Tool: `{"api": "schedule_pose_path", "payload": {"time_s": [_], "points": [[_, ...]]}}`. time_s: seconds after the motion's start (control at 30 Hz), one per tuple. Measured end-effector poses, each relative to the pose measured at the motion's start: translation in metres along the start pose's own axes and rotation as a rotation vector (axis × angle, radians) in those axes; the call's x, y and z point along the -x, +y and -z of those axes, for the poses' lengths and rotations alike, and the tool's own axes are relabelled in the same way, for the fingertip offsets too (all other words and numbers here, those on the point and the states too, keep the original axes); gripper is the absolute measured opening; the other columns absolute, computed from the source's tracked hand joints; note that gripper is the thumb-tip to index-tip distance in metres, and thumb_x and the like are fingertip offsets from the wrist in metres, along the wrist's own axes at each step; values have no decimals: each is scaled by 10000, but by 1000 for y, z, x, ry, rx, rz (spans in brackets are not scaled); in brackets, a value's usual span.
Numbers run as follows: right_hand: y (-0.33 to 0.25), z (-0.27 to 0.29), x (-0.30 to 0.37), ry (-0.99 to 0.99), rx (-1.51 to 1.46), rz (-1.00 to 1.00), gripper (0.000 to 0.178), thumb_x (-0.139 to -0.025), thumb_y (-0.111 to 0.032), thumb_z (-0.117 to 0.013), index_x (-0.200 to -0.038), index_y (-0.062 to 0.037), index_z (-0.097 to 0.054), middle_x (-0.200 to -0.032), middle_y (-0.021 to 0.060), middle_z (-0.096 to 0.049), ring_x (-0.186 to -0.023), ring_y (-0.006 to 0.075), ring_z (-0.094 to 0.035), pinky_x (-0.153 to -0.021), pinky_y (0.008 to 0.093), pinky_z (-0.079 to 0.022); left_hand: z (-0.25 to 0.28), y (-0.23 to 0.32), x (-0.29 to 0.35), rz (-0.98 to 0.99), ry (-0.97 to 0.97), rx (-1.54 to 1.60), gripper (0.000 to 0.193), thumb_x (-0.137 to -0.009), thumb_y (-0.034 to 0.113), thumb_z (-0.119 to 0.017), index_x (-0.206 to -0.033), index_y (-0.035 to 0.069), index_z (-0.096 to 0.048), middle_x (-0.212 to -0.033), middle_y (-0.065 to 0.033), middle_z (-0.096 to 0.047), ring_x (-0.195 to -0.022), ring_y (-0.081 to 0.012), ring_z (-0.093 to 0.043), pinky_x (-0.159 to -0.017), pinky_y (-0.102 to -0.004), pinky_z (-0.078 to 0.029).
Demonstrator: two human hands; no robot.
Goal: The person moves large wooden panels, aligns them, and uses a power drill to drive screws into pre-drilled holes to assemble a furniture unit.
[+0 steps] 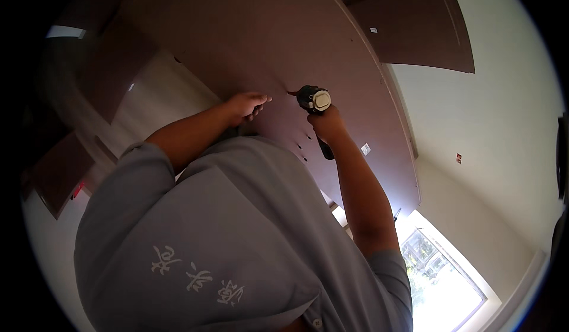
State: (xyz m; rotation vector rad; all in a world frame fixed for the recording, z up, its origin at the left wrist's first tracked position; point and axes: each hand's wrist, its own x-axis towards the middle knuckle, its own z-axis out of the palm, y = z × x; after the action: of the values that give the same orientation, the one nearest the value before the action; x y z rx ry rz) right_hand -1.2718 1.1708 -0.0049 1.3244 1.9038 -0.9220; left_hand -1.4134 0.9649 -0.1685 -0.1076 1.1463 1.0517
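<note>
A cordless drill, dark with a pale round rear end, is gripped at its handle by my right hand. Its bit points left and meets, or nearly meets, the surface of a large brown panel. Left of the bit, my left hand is over the panel with its fingers curled and the thumb against the index finger. Whatever may be inside that hand is hidden. Several small dark spots mark the panel below the drill; I cannot tell whether they are screws or holes.
Another brown board with a small white label is at the upper right. A white sticker lies on the large panel near my right forearm. Brown boards stand at the left. A bright window is at lower right, beside a pale wall.
</note>
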Motion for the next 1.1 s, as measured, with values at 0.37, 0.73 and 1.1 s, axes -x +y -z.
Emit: {"api": "schedule_pose_path", "payload": {"time_s": [0.37,0.73,1.1], "points": [[0,-3,11,128,149,127,447,-787,-252,-668,-1182,-42,-669,-1095,202,-737,-1004,381,-715,-881,455,-558,9,-3,1,-21,28,19,299,-1063,244,-504,-1290,115,-649,-903,6,-578,-693,-77,-466,-519,-227,-351],[69,7,74,-133,-827,288,367,-824,-30,-650,-1181,53,-657,-992,134,-740,-740,213,-675,-707,363,-551,-10,-13,21,-87,-41,19,244,-1083,241,-517,-1244,139,-670,-943,21,-568,-696,-62,-460,-537,-217,-360],[171,-7,83,-297,-1004,411,451,-823,-49,-639,-1261,55,-618,-1048,168,-729,-774,230,-672,-717,376,-564,-82,-17,34,-134,-132,-277,242,-1088,224,-508,-1238,100,-651,-891,20,-538,-700,-77,-447,-544,-220,-346]]}}
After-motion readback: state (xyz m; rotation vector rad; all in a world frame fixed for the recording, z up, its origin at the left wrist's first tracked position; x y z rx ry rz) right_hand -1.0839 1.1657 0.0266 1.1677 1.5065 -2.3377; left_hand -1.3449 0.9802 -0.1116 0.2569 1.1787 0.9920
